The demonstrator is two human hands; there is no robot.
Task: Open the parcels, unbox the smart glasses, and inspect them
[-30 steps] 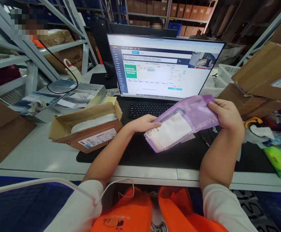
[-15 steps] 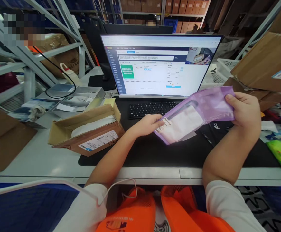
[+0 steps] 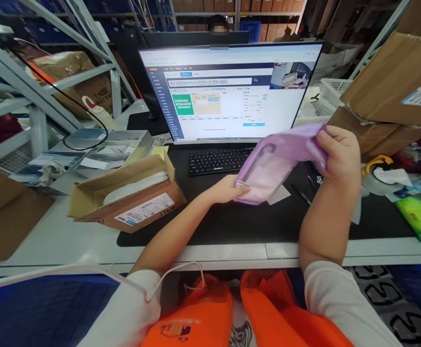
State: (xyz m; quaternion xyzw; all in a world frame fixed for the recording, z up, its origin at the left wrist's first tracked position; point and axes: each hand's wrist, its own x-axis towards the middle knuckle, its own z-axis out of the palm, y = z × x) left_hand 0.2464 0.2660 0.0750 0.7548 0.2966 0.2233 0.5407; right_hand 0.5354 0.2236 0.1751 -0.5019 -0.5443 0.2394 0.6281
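Between my hands, above the black desk mat point(image 3: 196, 226), is a translucent purple plastic bag point(image 3: 268, 166) with something whitish and flat inside. My left hand point(image 3: 228, 189) pinches its lower left corner, thumb over a small white label. The bag's upper right end is gripped in my right hand point(image 3: 340, 149), where the plastic bends and bunches. A pale slip of paper point(image 3: 279, 194) shows beneath the bag. Behind it sits a black keyboard point(image 3: 217, 161) in front of a lit monitor point(image 3: 228, 96).
An open cardboard box point(image 3: 141, 205) holding white contents stands left of my forearm. Grey trays point(image 3: 123, 149) with papers lie behind it. At right are stacked cartons point(image 3: 387, 91), a tape dispenser point(image 3: 380, 171) and a green packet point(image 3: 420, 217). A white cable point(image 3: 87, 268) crosses the near edge.
My right hand has moved left and inward, so the purple bag has gone from stretched flat to bent. An orange-tinted panel has appeared on the screen. The view has shifted slightly.
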